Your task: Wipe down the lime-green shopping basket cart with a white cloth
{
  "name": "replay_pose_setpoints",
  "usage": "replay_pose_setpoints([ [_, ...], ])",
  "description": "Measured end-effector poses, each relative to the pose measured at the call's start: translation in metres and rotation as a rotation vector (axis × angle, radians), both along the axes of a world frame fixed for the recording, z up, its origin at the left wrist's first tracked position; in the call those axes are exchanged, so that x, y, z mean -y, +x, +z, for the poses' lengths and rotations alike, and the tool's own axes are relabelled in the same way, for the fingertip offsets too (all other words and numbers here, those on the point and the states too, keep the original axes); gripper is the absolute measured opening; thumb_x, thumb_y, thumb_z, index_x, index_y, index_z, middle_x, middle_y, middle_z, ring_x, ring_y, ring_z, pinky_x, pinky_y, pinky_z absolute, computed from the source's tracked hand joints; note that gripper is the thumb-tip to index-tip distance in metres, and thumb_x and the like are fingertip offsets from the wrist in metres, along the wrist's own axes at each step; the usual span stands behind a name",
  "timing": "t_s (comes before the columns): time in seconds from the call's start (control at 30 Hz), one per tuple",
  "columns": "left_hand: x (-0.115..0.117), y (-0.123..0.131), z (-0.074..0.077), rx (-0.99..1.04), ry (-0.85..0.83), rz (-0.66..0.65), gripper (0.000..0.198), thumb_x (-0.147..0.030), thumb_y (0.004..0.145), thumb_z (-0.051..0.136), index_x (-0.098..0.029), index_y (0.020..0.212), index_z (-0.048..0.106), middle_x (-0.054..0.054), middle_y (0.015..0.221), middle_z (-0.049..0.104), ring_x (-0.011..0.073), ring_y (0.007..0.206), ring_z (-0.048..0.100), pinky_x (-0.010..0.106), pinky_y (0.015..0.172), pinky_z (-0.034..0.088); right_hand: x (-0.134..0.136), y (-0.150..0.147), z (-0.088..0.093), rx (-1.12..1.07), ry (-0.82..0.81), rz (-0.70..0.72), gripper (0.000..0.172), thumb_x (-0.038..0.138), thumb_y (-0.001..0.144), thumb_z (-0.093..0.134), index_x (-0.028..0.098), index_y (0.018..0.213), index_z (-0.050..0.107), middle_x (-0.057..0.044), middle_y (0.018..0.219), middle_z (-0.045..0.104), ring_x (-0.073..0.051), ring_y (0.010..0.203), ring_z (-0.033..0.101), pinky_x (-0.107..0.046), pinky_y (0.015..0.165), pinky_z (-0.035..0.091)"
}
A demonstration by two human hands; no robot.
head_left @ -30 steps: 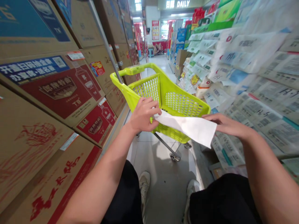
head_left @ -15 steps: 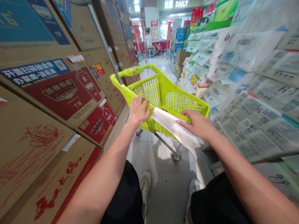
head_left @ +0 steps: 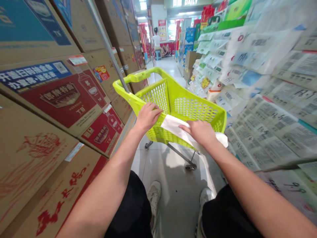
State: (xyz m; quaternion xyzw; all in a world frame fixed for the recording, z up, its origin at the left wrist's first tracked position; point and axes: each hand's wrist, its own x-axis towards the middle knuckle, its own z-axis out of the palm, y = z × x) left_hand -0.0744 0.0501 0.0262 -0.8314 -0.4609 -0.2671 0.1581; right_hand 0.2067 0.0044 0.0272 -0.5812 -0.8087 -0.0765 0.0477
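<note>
A yellow-green plastic shopping cart (head_left: 201,110) stands sideways in front of me, its basket perforated with small holes. My left hand (head_left: 148,116) is closed over the near rim, left of the cloth. Over the same rim lies a white cloth (head_left: 174,125), hanging down the outer side wall. My right hand (head_left: 201,131) presses on it with fingers curled over the rim and the thumb on the cloth's outer face. One end of the cloth sticks out to the right of the wrist. The right fingertips are hidden behind the rim.
Stacked cartons (head_left: 61,96) wall the aisle's left side. On the right, packs of tissue paper (head_left: 262,129) are piled high. A metal pole (head_left: 106,43) rises by the cart's handle. Far ahead, a person in white (head_left: 156,40) is by a blue stool (head_left: 158,55).
My right hand has moved left and its fingers have closed over the cloth and rim. The cloth's right end has shifted right. The cart has swung slightly. The person far ahead shows more clearly.
</note>
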Motion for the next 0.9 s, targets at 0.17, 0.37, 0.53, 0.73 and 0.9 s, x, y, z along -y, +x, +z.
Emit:
replay_pose_setpoints([
  [0.17, 0.012, 0.023, 0.007, -0.031, -0.008, -0.072, 0.028, -0.032, 0.101, 0.054, -0.021, 0.113, 0.077, 0.009, 0.105, 0.076, 0.0264, 0.101, 0.063, 0.041, 0.088, 0.047, 0.000, -0.019, 0.005, -0.008, 0.031, 0.017, 0.071, 0.070, 0.105, 0.025, 0.017, 0.118, 0.071, -0.019, 0.102, 0.079, -0.030, 0.090, 0.075, -0.033, 0.072, 0.045],
  [0.37, 0.037, 0.035, 0.019, -0.022, 0.129, 0.037, 0.028, -0.035, 0.100, 0.051, -0.021, 0.108, 0.074, 0.010, 0.103, 0.073, 0.0301, 0.105, 0.061, 0.048, 0.096, 0.043, -0.002, -0.021, 0.008, -0.051, 0.085, 0.088, 0.065, 0.064, 0.107, 0.022, 0.021, 0.118, 0.070, -0.015, 0.104, 0.079, -0.030, 0.090, 0.074, -0.033, 0.069, 0.039],
  [0.53, 0.034, 0.021, 0.025, 0.040, 0.211, 0.266, 0.035, -0.033, 0.104, 0.041, -0.023, 0.081, 0.066, 0.010, 0.085, 0.067, 0.0295, 0.092, 0.058, 0.050, 0.091, 0.039, -0.015, 0.012, 0.003, -0.034, 0.067, 0.085, 0.068, 0.067, 0.105, 0.022, 0.022, 0.110, 0.074, -0.013, 0.099, 0.079, -0.030, 0.089, 0.073, -0.032, 0.067, 0.037],
  [0.73, 0.027, 0.023, 0.020, 0.023, 0.240, 0.261, 0.038, -0.036, 0.106, 0.037, -0.024, 0.083, 0.064, 0.010, 0.086, 0.066, 0.0298, 0.093, 0.055, 0.051, 0.092, 0.036, -0.032, 0.063, -0.004, -0.024, 0.033, -0.027, 0.074, 0.079, 0.098, 0.032, 0.021, 0.106, 0.078, -0.015, 0.094, 0.079, -0.031, 0.088, 0.073, -0.032, 0.068, 0.040],
  [0.9, 0.027, 0.032, 0.016, 0.119, 0.285, 0.288, 0.037, -0.039, 0.106, 0.039, -0.024, 0.080, 0.062, 0.009, 0.084, 0.064, 0.0290, 0.092, 0.054, 0.051, 0.093, 0.036, -0.038, 0.061, -0.005, -0.023, 0.022, 0.006, 0.068, 0.073, 0.102, 0.031, 0.023, 0.114, 0.076, -0.013, 0.099, 0.080, -0.030, 0.092, 0.073, -0.032, 0.069, 0.040],
])
